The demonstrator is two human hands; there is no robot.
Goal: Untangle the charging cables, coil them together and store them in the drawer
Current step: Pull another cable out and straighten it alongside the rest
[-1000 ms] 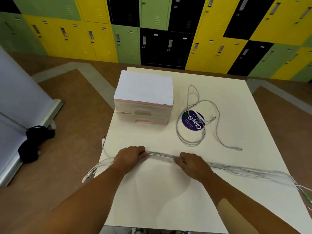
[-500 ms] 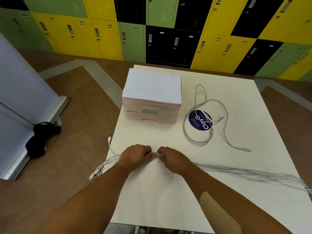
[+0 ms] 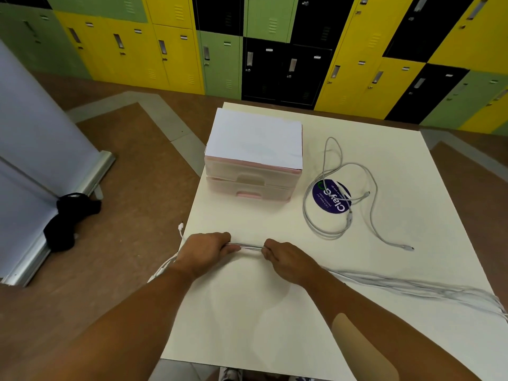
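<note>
Cable bundle (image 3: 248,247): several white leads gathered into one straight run across the near half of the bench (image 3: 247,312), held between both hands. Left hand (image 3: 204,253) knuckles up, fingers (image 3: 224,239) curled over the bundle and gripping it. Right hand (image 3: 286,259) just beside it, fingers (image 3: 268,248) curled and pinching the same run, with a short stretch of cable showing between the two hands.

Left of the left hand, the ends hang off the bench edge. One connector (image 3: 180,226) sticks up just past that edge. Right of the right hand, the bundle trails along the bench and fans out at the right edge.

Second cable (image 3: 330,236), grey, lies loose and uncoiled on the right side of the bench, well apart from the hands. Its loops cross a round dark blue sticker (image 3: 330,200), and one plug end points right.

Drawer unit (image 3: 253,171) sits at the far left of the bench: two drawers, both closed, white sheet on top, pink pull on the lower drawer.

Beyond the bench are yellow, green and black lockers (image 3: 275,64). A black cloth (image 3: 68,218) lies on the floor by a banner stand base (image 3: 90,171).
</note>
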